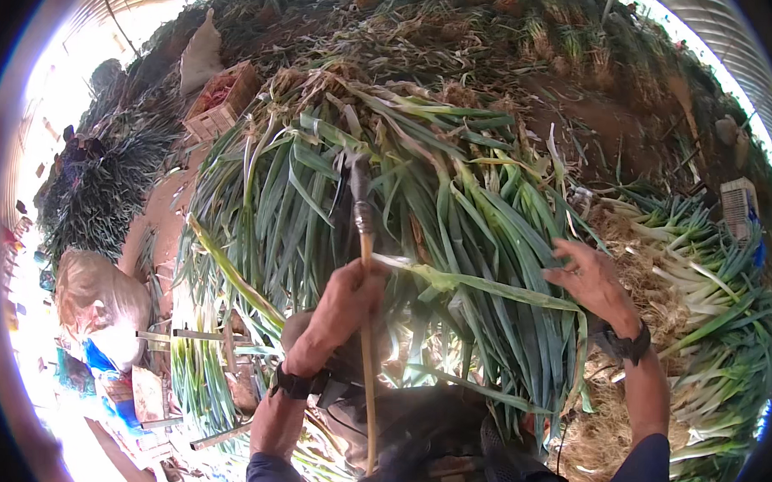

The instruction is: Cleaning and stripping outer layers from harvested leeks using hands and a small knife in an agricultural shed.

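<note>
My left hand [346, 298] clamps the wooden handle [367, 387]; my right hand [592, 286] has fingers apart, beside green leaves [494, 224]. A pale stalk [443, 279] crosses between them. I'd grip firmly, keeping bare fingers off the taped top [362, 197] ahead.

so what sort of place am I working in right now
Probably a farm produce shed for sorting leek-like vegetables: there's a large leafy heap, a slatted crate and ribbed roofing overhead.
</note>
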Motion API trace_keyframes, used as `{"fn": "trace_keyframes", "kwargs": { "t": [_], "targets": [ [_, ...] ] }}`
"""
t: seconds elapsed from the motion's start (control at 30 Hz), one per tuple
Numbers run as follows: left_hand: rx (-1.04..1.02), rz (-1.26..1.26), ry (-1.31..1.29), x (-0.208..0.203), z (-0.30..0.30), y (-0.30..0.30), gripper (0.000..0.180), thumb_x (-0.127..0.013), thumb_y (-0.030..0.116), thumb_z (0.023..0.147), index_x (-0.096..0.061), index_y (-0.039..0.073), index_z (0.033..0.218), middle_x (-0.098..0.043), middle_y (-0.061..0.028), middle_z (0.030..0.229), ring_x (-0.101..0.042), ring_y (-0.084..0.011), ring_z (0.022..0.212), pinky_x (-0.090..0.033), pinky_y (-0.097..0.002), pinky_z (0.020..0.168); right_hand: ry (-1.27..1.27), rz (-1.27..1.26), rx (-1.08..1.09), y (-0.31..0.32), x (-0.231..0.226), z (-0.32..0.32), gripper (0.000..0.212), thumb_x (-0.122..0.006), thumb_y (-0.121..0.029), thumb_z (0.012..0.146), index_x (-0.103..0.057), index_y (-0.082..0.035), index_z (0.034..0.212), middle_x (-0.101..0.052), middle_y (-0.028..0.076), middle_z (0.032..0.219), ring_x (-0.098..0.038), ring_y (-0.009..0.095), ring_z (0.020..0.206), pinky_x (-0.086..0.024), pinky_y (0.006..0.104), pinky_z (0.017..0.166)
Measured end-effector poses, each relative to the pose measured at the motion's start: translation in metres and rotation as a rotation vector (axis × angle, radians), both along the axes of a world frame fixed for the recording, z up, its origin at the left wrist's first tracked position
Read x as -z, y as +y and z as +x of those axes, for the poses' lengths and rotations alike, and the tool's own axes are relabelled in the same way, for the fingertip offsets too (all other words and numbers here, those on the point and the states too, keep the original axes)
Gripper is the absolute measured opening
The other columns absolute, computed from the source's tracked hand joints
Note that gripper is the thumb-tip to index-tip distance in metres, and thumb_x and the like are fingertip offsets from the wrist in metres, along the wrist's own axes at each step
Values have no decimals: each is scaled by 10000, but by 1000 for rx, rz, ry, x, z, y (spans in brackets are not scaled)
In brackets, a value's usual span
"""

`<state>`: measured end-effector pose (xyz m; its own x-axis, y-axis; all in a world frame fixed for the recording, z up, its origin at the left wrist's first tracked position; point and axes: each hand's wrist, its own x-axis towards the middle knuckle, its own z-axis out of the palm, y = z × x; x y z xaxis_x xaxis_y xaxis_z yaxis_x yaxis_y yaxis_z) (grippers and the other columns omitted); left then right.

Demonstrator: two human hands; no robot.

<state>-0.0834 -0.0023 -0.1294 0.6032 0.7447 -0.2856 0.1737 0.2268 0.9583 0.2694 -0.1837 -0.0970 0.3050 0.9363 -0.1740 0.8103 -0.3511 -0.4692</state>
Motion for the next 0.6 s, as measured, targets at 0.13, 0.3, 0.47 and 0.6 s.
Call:
{"fn": "trace_keyframes", "kwargs": {
  "t": [0.13, 0.3, 0.47, 0.6],
  "targets": [
    [486, 900, 392, 43, -6, -41, 202, -562, 38, 934, -600, -27, 1122, -574, -30, 781, -563, -135, 632, -458, -297, 516, 1448, 196, 78, 38, 58, -25, 820, -758, -369, 925, -363, 32, 1521, -609, 196, 1361, -697, 290, 1096, -625, 377, 858],
    [879, 719, 613, 92, -16, -116, 420, -659, 152, 877, -536, -26, 1236, -639, -163, 1015, -639, -326, 866, -527, -417, 654, 1533, 95, 267, 91, 89, -58, 614, -769, -292, 927, -499, 28, 1377, -657, 183, 1210, -737, 254, 947, -651, 349, 792],
    [420, 723, 467, 46, 14, -110, 852, -775, 362, 829, -373, -6, 1484, -623, -217, 1129, -632, -394, 1038, -535, -490, 819, 1381, 120, 268, 96, 95, -78, 278, -722, -112, 938, -596, 16, 1151, -676, 104, 998, -738, 224, 826, -659, 331, 756],
    [75, 1223, 507, 67, 46, -84, 987, -829, 379, 775, -318, 1, 1530, -569, -258, 1219, -597, -425, 1101, -513, -495, 895, 1306, 107, 291, 108, 95, -100, 267, -712, -144, 956, -601, 13, 1140, -685, 98, 930, -733, 201, 744, -632, 318, 627]
  ]
}}
